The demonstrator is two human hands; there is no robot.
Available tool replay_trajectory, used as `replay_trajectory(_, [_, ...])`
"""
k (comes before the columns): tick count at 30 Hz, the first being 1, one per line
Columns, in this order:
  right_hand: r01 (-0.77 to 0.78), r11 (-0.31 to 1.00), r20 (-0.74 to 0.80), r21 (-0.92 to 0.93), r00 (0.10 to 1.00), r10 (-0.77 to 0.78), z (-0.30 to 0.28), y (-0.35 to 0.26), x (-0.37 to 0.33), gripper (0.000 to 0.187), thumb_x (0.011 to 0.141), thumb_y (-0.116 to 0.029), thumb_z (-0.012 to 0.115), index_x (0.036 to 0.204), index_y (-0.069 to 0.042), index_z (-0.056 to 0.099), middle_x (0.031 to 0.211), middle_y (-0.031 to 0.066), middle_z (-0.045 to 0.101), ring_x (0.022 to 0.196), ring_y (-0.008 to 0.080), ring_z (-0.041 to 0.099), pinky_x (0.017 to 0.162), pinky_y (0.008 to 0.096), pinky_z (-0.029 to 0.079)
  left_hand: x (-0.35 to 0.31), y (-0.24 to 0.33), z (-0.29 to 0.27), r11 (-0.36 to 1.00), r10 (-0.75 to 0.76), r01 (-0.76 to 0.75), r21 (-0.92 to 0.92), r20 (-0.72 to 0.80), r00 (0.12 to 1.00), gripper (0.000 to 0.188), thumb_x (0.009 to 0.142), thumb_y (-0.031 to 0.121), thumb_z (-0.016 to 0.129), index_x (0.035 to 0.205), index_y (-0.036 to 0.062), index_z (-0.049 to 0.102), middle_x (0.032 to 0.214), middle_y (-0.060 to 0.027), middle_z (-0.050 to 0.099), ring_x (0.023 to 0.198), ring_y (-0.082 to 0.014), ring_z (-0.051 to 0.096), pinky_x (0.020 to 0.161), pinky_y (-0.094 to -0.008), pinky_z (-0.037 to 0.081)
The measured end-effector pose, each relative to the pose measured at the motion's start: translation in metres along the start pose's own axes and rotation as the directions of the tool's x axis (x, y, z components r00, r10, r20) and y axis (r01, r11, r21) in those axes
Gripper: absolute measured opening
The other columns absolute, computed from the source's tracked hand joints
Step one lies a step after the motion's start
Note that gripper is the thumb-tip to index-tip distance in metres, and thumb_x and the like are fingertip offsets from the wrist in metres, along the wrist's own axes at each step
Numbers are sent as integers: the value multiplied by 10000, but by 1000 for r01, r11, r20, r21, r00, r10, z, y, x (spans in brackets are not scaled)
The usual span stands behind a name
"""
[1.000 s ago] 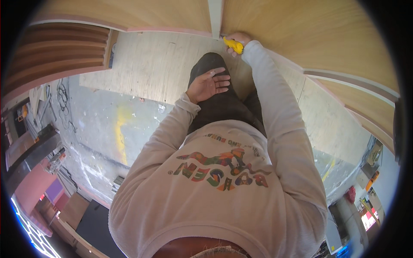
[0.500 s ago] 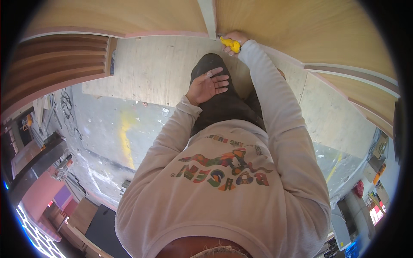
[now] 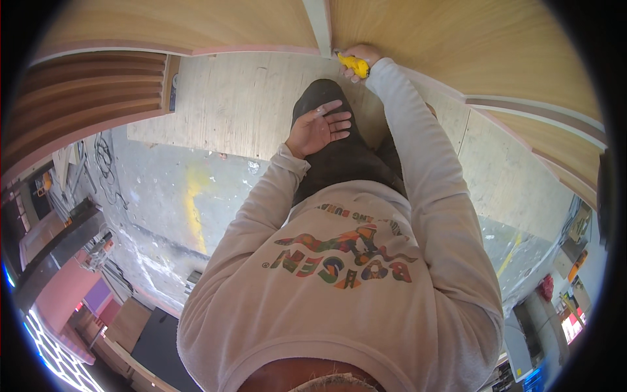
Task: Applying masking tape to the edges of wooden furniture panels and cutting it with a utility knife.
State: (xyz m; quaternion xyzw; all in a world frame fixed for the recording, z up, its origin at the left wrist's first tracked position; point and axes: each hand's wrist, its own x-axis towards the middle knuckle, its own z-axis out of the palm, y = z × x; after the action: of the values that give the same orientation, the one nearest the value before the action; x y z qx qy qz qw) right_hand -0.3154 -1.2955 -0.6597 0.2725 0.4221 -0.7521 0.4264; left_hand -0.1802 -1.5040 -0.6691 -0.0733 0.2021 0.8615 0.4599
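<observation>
- Bare right hand (image 3: 364, 52): fingers wrapped around yellow, curved-bodied hand tool (image 3: 354, 65) with narrow dark tip; nearer of the two hands.
- Long axis of tool: tip toward 10 o'clock, butt toward 4; tip just beside foot of pale, straight-edged upright strip (image 3: 318, 26), contact not discernible.
- Bare left hand (image 3: 320, 127): palm up, fingers loosely spread, holding nothing; over dark-trousered knee (image 3: 318, 91), tool at 1 o'clock from palm.
- At 2 o'clock from tool: broad, tan wood-grain panel (image 3: 444, 29).
- Toward 8 o'clock: pale plywood sheet (image 3: 222, 98), underfoot.
- Farther, at 9 o'clock: brown slatted wooden piece (image 3: 91, 91).
</observation>
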Motion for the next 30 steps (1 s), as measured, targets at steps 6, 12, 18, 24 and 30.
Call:
replay_trajectory(6, [82,989,-42,-125,995,-88,4,13,-17,226,858,-248,534,1004,-82,484,727,112,544,485,174,489,360,289,361,-3,3,-1,1000,4,-4,0,-8,1000,573,858,380,525,1323,77,383,1234,-174,510,1092,-276,527,960,-445,394])
replay_trajectory(12, [58,992,-2,-112,998,-59,-6,30,-31,252,850,-269,552,1005,-75,507,717,105,550,482,194,512,377,323,396,1,6,4,993,-18,22,-115,34,999,531,865,327,519,1310,70,386,1217,-185,519,1085,-291,532,956,-460,396])
replay_trajectory(18, [139,950,-120,-280,977,-179,-13,50,-55,244,842,-241,534,1003,-58,536,701,97,563,496,192,536,386,339,409,44,10,22,936,176,-26,352,-402,898,342,877,225,563,1170,56,515,1028,-112,595,890,-216,598,794,-367,494])
replay_trajectory(24, [276,918,-191,-286,922,-337,-40,109,-142,435,825,-161,535,1250,-72,498,654,62,561,433,157,509,389,268,399,133,24,39,853,521,-340,395,-652,551,171,872,131,573,1005,24,576,859,-54,591,665,-151,567,593,-292,491])
replay_trajectory(30, [295,931,-199,-216,920,-338,-47,167,-197,539,829,-89,503,1355,-74,390,678,68,555,404,127,473,356,245,373,169,16,6,755,601,-489,436,-758,253,136,872,108,561,935,0,617,719,-43,592,596,-152,568,483,-266,455])
